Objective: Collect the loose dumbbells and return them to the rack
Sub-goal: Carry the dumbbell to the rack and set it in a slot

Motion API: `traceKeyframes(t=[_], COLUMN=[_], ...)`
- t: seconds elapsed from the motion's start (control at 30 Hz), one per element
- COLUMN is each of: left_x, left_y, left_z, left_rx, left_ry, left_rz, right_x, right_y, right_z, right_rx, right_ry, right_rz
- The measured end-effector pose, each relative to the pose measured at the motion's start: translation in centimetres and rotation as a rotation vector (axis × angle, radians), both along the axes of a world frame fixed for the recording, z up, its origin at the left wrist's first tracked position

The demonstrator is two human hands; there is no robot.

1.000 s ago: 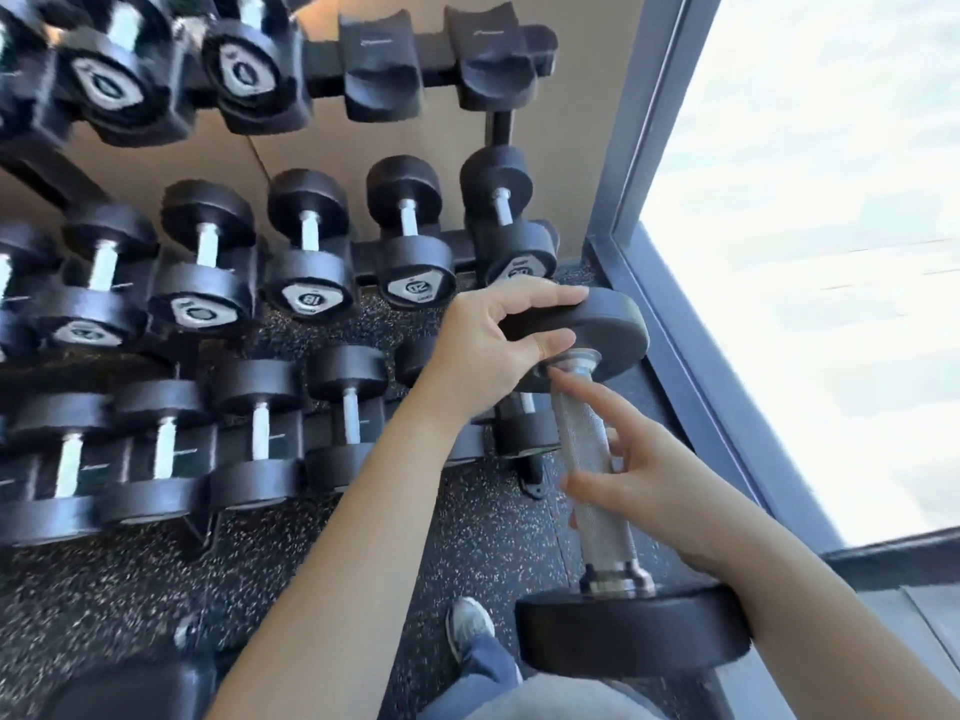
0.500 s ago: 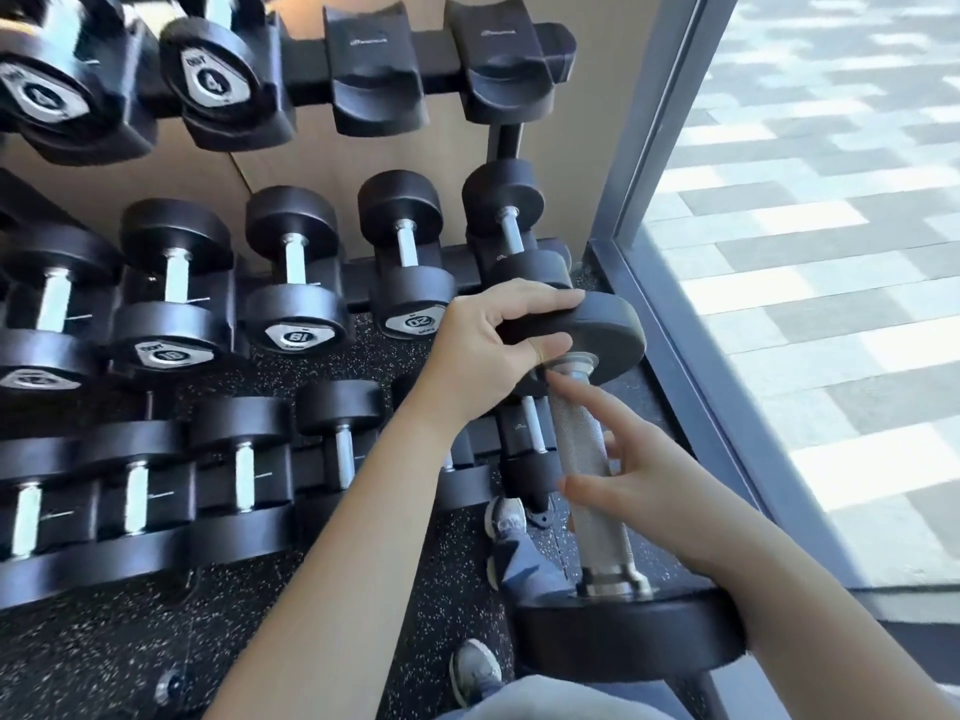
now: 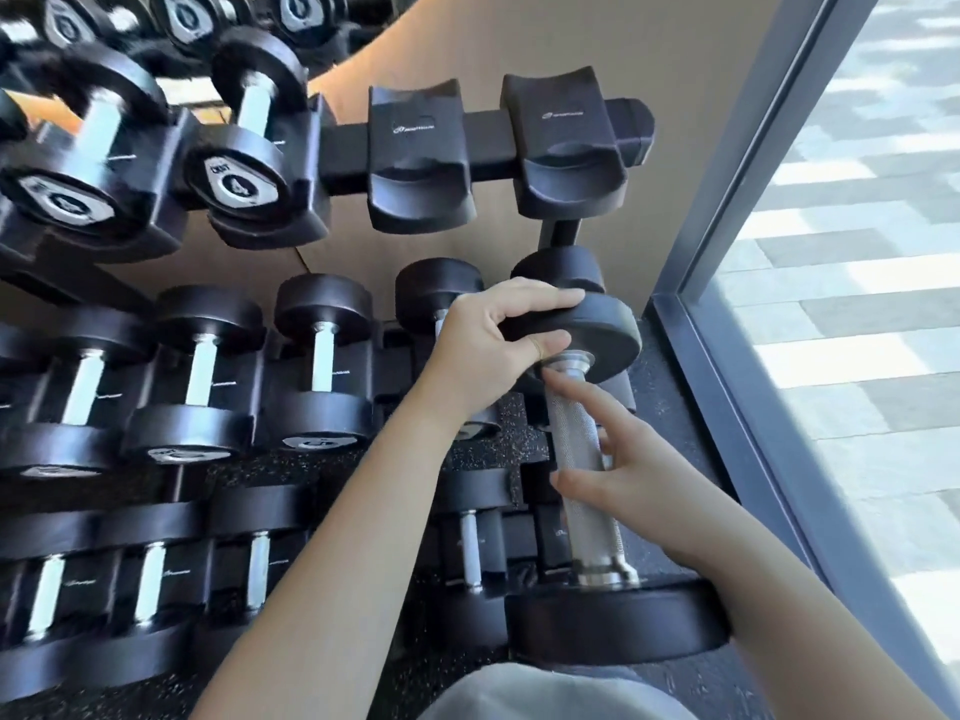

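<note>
Dumbbell (image 3: 592, 527) between hands: left hand (image 3: 483, 350) grips its far head, right hand (image 3: 639, 480) wraps its handle.

Dumbbell (image 3: 582, 449): black heads, knurled silver handle. Floor (image 3: 488, 444): black, pale speckles. Wall (image 3: 675, 54): tan.
</note>
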State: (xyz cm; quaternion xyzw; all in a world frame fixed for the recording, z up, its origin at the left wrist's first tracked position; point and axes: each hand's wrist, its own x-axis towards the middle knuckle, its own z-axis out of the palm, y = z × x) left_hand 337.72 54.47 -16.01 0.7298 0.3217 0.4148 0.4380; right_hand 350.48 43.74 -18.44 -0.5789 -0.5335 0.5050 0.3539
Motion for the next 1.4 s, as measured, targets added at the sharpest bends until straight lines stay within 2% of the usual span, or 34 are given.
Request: traceKeyframes(t=[0.43,0.77,1.1,1.27,1.4], left_x=[-0.3,-3.4,-4.9,-5.4,-6.3], left_y=[12.8,21.7,30.7,34.3,35.9], left_z=[0.2,-0.6,0.2,0.7,0.6], left_rx=[-0.074,-0.022,0.100,0.087,0.061], left_ry=[-0.065,-0.085,-0.079,-0.082,-0.003], left_rz=[0.168,0.189,0.219,0.219,0.187], right_x=[1.0,-3.8,-6.4,-6.9,-6.8], right_y=[15.0,23.8,32.5,36.5,39.4], right_z=[1.4,0.9,1.3,1.5,1.4], right_rx=[-0.073,-0.069,0.024,0.055,0.069], right_ry=[-0.058,-0.073,-0.107,-0.100,-0.109], right_rz=[0.112,-0.028,-0.155,-0.203,-0.195])
